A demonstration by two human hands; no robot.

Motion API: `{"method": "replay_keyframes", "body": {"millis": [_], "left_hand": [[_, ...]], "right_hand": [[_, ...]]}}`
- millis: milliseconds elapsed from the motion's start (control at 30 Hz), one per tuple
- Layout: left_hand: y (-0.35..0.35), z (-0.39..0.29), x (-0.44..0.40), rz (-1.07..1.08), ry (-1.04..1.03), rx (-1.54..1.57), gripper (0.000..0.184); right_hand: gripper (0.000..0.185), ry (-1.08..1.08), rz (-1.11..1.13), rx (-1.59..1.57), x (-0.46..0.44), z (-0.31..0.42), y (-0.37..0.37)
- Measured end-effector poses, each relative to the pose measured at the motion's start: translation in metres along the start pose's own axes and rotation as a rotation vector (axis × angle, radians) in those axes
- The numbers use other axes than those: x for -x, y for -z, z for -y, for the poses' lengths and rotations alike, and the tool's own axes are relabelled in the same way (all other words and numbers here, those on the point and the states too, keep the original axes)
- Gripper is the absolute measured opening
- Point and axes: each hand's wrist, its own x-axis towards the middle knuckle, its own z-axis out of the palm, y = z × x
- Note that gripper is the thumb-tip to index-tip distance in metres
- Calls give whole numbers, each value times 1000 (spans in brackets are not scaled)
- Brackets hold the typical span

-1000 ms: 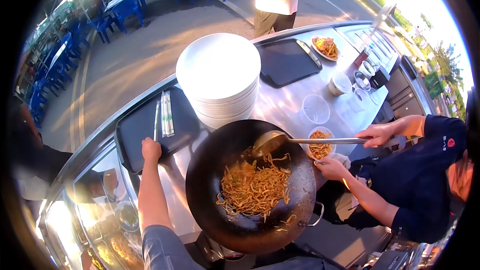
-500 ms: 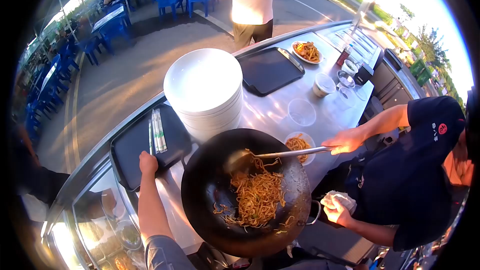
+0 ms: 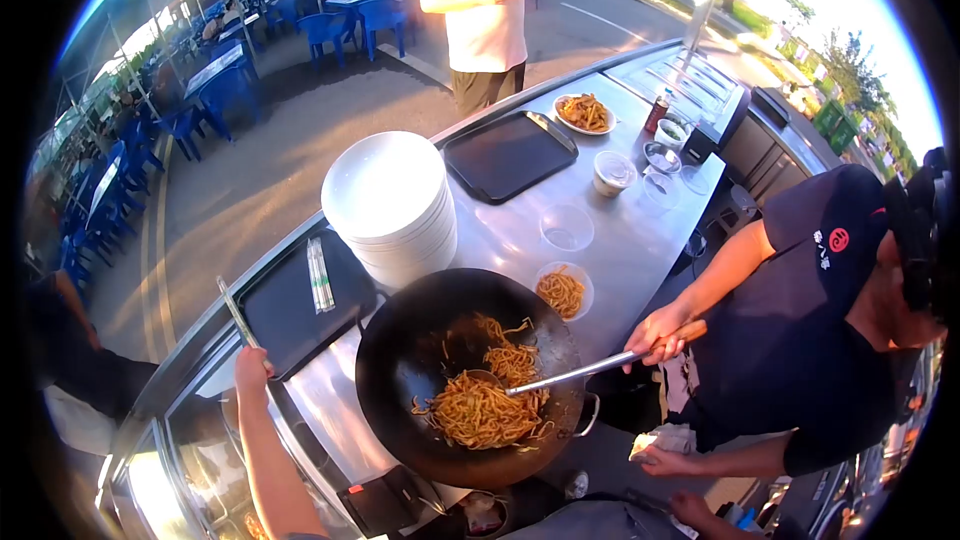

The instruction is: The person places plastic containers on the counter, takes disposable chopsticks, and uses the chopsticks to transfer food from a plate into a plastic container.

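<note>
My left hand (image 3: 252, 368) is closed round the lower end of a packet of wrapped chopsticks (image 3: 237, 312), held tilted beside a black tray (image 3: 265, 305). More wrapped chopsticks (image 3: 320, 276) lie on that tray. What appears to be my right hand (image 3: 690, 508) is low at the bottom right; its fingers are not clear. In front of me a black wok (image 3: 395, 340) contains fried noodles (image 3: 485, 410). A co-worker's hand (image 3: 660, 332) grips a ladle (image 3: 570, 376) whose head is in the noodles, and the other hand (image 3: 668, 462) has a folded cloth (image 3: 660, 440).
Tall stacked white bowls (image 3: 385, 185) stand behind the wok. A clear tub of noodles (image 3: 565, 292), an uncovered clear tub (image 3: 566, 227), another black tray (image 3: 510, 155) and a plate of food (image 3: 585, 114) are on the steel counter (image 3: 500, 225). A person (image 3: 485, 15) stands across it.
My left hand has lifted the wrapped chopsticks off the tray and moved left and towards me. The co-worker's ladle has swung down into the noodles, which now lie spread differently. The view has shifted.
</note>
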Motion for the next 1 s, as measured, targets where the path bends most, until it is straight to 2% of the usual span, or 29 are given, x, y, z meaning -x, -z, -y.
{"method": "replay_keyframes", "body": {"millis": [33, 100, 167, 233, 300, 333, 400, 433, 467, 500, 533, 567, 600, 700, 733, 800, 867, 900, 933, 1000], "left_hand": [[8, -24, 35, 25, -58, 106, 7], [17, -79, 132, 135, -129, 262, 8], [33, -116, 234, 330, -142, 300, 10], [41, -97, 311, 528, -203, 223, 17], [22, -84, 372, 626, -258, 141, 24], [-7, -79, 405, 738, -151, 113, 23], [-77, -66, 473, 948, 68, 55, 23], [-106, -61, 507, 1044, 185, 20, 23], [-133, -60, 538, 1117, 161, 1, 24], [-151, -54, 559, 1184, 183, 6, 24], [-166, -49, 580, 1200, 120, -60, 25], [-178, -40, 599, 1215, 114, -58, 24], [-190, -52, 623, 1199, 64, 3, 25], [-214, -54, 660, 1169, -19, 46, 21], [-219, -61, 668, 1174, -34, 56, 20], [-221, -49, 671, 1217, -18, 63, 21], [-218, -46, 673, 1319, -1, -17, 21], [-215, -61, 674, 1365, -120, -232, 23], [-216, -66, 677, 1394, -241, -235, 27], [-214, -58, 679, 1419, -277, -296, 29]], "right_hand": [[29, 85, -42, -68, 13, 48, 3], [36, 240, -57, -218, 40, 120, 17], [28, 377, 52, -469, 61, 177, 31], [25, 634, 246, -716, 90, 230, 52], [42, 900, 361, -717, 132, 280, 83], [51, 1065, 308, -711, 152, 299, 96], [65, 1260, 329, -884, 176, 320, 106], [55, 1235, 338, -1087, 195, 326, 108], [47, 1206, 347, -1284, 208, 325, 112], [34, 1144, 434, -1432, 203, 313, 113], [27, 1068, 528, -1574, 199, 301, 110], [26, 950, 415, -1705, 208, 295, 119], [28, 958, 394, -1756, 204, 281, 124], [33, 986, 407, -1723, 214, 243, 109], [32, 1034, 340, -1731, 214, 232, 105], [29, 1148, 413, -1664, 212, 207, 101], [30, 1155, 245, -1317, 217, 180, 108], [36, 1067, 175, -1276, 228, 168, 118], [39, 1079, 162, -1463, 221, 159, 120], [41, 1234, 228, -1527, 213, 140, 138]]}}
